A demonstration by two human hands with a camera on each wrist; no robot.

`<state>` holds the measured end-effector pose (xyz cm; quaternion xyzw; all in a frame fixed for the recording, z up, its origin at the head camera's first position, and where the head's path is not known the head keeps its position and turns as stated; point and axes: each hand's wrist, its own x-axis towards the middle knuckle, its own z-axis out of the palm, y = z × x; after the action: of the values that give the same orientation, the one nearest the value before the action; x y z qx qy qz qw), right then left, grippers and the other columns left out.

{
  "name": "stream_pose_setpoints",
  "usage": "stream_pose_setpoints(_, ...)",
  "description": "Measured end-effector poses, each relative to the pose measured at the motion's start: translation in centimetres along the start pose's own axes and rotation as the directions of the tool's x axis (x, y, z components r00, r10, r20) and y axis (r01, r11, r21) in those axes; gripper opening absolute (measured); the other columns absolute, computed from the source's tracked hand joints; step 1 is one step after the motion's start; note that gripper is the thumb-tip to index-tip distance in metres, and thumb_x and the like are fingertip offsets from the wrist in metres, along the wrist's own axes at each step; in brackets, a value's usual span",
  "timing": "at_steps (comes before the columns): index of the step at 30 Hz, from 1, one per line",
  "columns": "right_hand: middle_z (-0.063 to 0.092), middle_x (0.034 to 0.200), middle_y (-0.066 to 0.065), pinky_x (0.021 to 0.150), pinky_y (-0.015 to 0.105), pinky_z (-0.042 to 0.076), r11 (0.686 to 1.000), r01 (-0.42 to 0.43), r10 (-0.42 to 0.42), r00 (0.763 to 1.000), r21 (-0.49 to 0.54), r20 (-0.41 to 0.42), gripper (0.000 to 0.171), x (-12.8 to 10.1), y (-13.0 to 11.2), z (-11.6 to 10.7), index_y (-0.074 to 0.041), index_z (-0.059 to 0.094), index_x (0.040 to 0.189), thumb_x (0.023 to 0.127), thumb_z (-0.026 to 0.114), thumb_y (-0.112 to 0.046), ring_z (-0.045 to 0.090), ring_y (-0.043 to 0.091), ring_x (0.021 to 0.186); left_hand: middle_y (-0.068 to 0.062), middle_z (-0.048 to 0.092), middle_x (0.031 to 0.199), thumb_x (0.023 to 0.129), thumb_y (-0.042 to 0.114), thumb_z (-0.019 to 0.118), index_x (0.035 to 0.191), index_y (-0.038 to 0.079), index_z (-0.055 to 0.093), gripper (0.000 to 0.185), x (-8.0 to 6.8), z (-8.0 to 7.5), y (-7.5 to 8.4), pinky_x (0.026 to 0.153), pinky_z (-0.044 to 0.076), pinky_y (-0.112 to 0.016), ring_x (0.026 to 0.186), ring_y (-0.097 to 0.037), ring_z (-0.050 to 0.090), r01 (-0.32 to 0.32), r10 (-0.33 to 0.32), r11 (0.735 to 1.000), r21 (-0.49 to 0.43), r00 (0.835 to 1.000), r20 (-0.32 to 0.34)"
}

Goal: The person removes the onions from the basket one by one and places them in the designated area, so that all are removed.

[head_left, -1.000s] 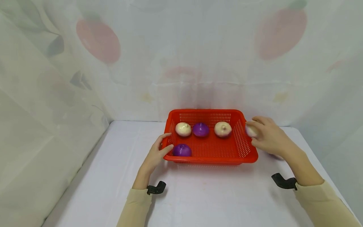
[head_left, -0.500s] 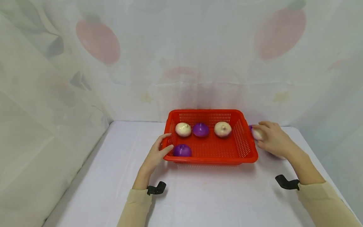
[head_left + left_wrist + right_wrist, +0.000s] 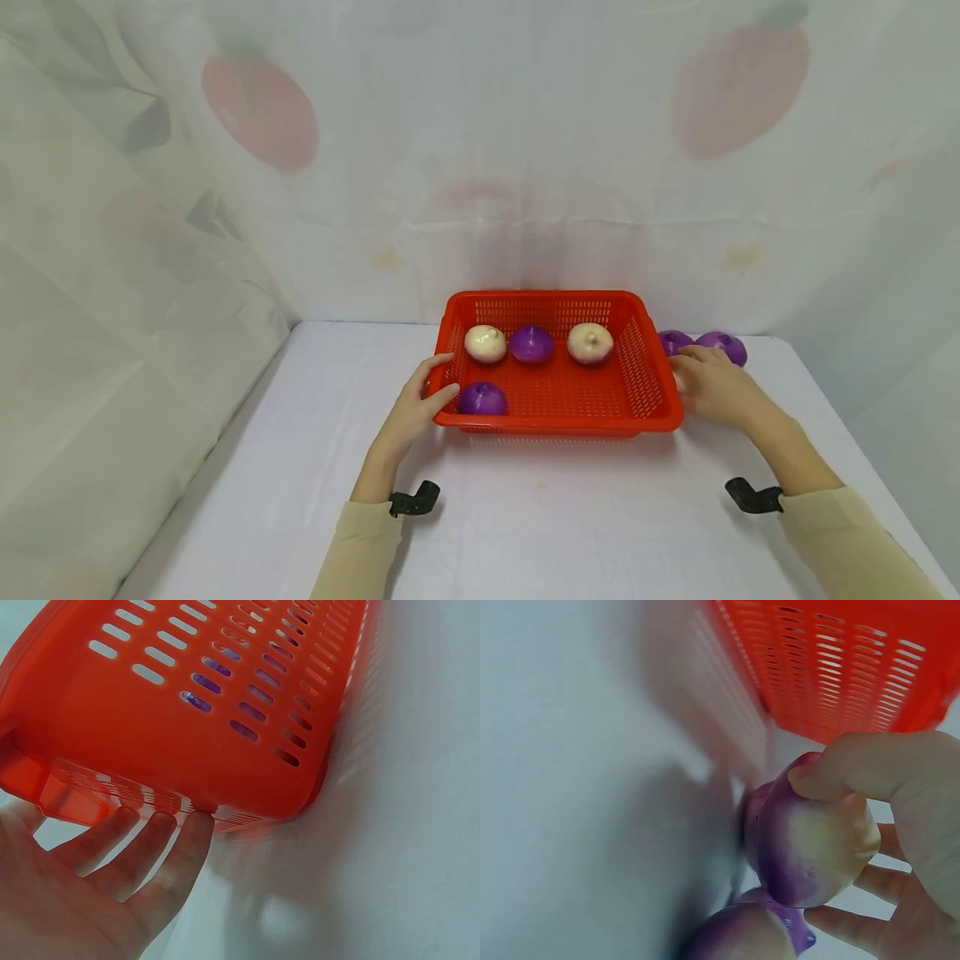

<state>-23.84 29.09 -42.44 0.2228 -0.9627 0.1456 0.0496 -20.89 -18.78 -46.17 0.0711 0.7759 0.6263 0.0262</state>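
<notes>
The right hand (image 3: 716, 385) grips a purple-and-white onion (image 3: 810, 844) on the table (image 3: 525, 517), just right of the red basket (image 3: 645, 392). The left hand (image 3: 416, 408), fingers straight, touches the basket's left wall.

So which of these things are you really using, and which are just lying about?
In use:
- red basket, steadied by the left hand
- purple-and-white onion half, gripped by the right hand

Just lying about:
- four onion halves in the basket, two white and two purple
- two purple halves on the table beyond the right hand
</notes>
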Motion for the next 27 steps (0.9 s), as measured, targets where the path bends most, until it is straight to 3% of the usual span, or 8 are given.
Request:
stream_pose_setpoints(7, 0.057, 0.130, 0.033, 0.096, 0.072, 0.042, 0.998, 0.024, -0.024, 1.000, -0.061, 0.002, 0.049, -0.1, 0.6, 1.3, 0.002, 0.067, 0.123, 0.080, 0.081, -0.017, 0.048, 0.055, 0.120, -0.016, 0.039, 0.157, 0.101, 0.022, 0.065, 0.153, 0.017, 0.042, 0.057, -0.1, 0.1, 0.1, 0.110, 0.039, -0.056, 0.138, -0.040, 0.044, 0.008, -0.008, 1.000, -0.001, 1.000, -0.003)
stream_pose_setpoints(15, 0.058, 0.130, 0.032, 0.101, 0.069, 0.040, 0.997, 0.041, -0.041, 0.999, -0.061, 0.000, 0.045, -0.4, 0.5, 1.9, 0.003, 0.066, 0.123, 0.082, 0.078, -0.012, 0.049, 0.054, 0.121, -0.013, 0.040, 0.156, 0.099, 0.032, 0.068, 0.152, 0.017, 0.043, 0.061, -0.1, 0.0, 0.0, 0.110, 0.039, -0.057, 0.138, -0.038, 0.045, -0.005, 0.006, 1.000, 0.018, 1.000, -0.005)
stream_pose_setpoints(22, 0.057, 0.130, 0.032, 0.100, 0.072, 0.039, 1.000, 0.001, -0.001, 1.000, -0.001, 0.012, 0.052, -0.7, 0.1, 0.5, 0.005, 0.064, 0.127, 0.081, 0.079, -0.012, 0.050, 0.055, 0.120, -0.014, 0.040, 0.156, 0.099, 0.033, 0.068, 0.151, 0.019, 0.044, 0.059, -0.1, 0.0, -0.1, 0.110, 0.039, -0.057, 0.138, -0.039, 0.045, -0.004, 0.004, 1.000, 0.014, 1.000, -0.005)
stream_pose_setpoints(27, 0.055, 0.132, 0.031, 0.099, 0.074, 0.037, 0.998, -0.043, 0.044, 0.999, 0.055, -0.016, 0.049, -1.1, -0.4, -1.2, 0.005, 0.062, 0.131, 0.086, 0.074, -0.011, 0.047, 0.054, 0.122, -0.011, 0.041, 0.155, 0.099, 0.032, 0.068, 0.151, 0.020, 0.045, 0.058, -0.1, 0.0, -0.1, 0.110, 0.040, -0.056, 0.138, -0.037, 0.046, 0.002, -0.001, 1.000, 0.022, 1.000, -0.012)
